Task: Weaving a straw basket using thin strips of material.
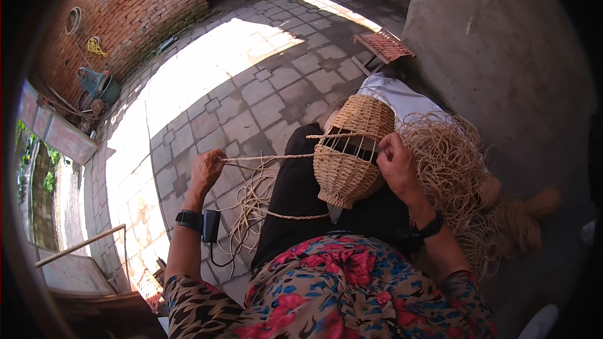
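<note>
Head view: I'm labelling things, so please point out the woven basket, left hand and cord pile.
Woven basket (pixel 343 174): head view, on its lower wall.
Left hand (pixel 208 168): head view, on the hand's middle.
Cord pile (pixel 440 166): head view, on its tangled strands.

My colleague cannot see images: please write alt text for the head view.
A person in a floral top holds a twisted cord in the left hand, running to a partly woven basket over the lap; the right hand is at the basket's side, by a gap in the weave. Loose cord lies heaped to the right.

No writing or numbers can be read.
</note>
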Motion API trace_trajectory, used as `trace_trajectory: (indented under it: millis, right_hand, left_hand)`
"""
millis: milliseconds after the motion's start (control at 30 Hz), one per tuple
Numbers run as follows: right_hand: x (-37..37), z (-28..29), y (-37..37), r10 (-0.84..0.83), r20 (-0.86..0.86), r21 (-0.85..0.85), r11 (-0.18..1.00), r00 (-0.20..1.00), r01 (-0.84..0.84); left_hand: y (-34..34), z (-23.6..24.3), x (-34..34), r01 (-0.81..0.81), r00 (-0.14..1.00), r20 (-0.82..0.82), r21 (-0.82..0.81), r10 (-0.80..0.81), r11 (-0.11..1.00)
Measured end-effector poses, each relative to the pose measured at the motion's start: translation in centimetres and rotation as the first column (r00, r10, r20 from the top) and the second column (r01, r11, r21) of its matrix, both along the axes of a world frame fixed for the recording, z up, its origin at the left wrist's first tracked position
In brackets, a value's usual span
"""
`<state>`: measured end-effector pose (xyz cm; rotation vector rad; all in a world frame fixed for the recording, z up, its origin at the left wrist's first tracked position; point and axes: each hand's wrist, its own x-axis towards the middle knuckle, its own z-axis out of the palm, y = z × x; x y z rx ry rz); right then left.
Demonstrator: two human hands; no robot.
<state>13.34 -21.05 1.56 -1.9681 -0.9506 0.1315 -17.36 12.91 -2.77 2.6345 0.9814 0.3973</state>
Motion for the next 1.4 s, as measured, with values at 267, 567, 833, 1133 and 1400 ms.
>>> trace_trajectory:
  millis: [267, 567, 833, 1133, 1400]
  right_hand:
    - [-1.1, -0.8, 0.7, -0.026, 0.070, 0.095, 0.995, 0.997, 0.019]
    - [-2.3, -0.7, 0.8, 0.024, 0.089, 0.090, 0.995, 0.996, -0.032]
    - [-2.0, -1.3, 0.3, 0.022, 0.080, 0.133, 0.991, 0.997, -0.032]
    - [-2.1, -1.5, 0.7, 0.005, 0.115, 0.132, 0.991, 0.993, -0.020]
    - [-1.7, -1.3, 0.1, 0.015, 0.066, 0.124, 0.992, 0.998, -0.023]
  left_hand:
    - [-5.2, 4.2, 1.1, -0.148, 0.901, 0.306, -0.450, 0.308, 0.881]
    - [-14.2, 1.1, 13.2, 0.258, 0.840, 0.227, -0.966, 0.492, 0.006]
    - [-14.8, 4.8, 14.5, 0.412, 0.869, 0.476, -0.847, 0.135, 0.337]
    - [-15.5, 5.0, 18.3, 0.253, 0.966, 0.056, -0.018, -0.252, 0.967]
    - [-13.3, 3.4, 15.5, 0.220, 0.914, 0.388, -0.722, 0.120, 0.656]
